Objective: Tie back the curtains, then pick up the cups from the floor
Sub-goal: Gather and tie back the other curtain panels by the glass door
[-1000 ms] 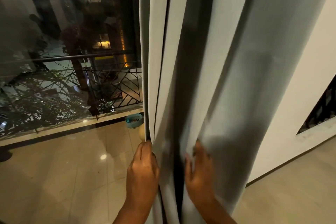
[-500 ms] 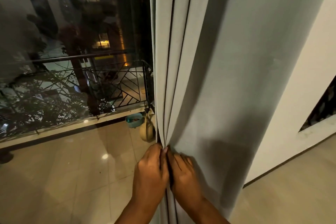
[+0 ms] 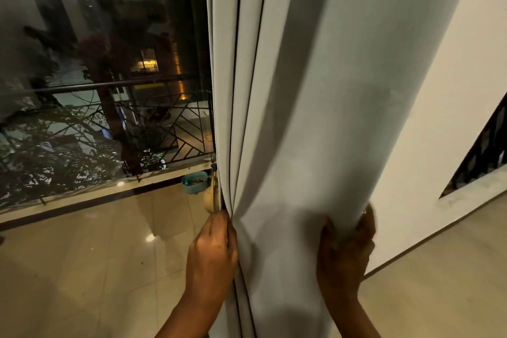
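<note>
A pale grey curtain (image 3: pixel 315 118) hangs in long folds down the middle of the view. My left hand (image 3: pixel 212 252) pinches its left folds together at about waist height. My right hand (image 3: pixel 344 252) grips the curtain's right edge, with the fingers wrapped around behind the cloth. A teal cup (image 3: pixel 194 182) stands on the floor by the window sill, just left of the curtain. A beige round object (image 3: pixel 210 197) sits beside it, half hidden by the cloth; I cannot tell if it is a cup.
A large glass window (image 3: pixel 104 77) fills the left, with a dark metal railing and plants outside. Glossy beige floor tiles (image 3: pixel 82 269) lie below it. A white wall (image 3: pixel 444 118) stands right of the curtain, with a dark grille opening (image 3: pixel 482 151) at the far right.
My right hand has moved from beside my left hand out to the curtain's right edge and now grips it. The left hand stays on the left folds. The view has shifted slightly.
</note>
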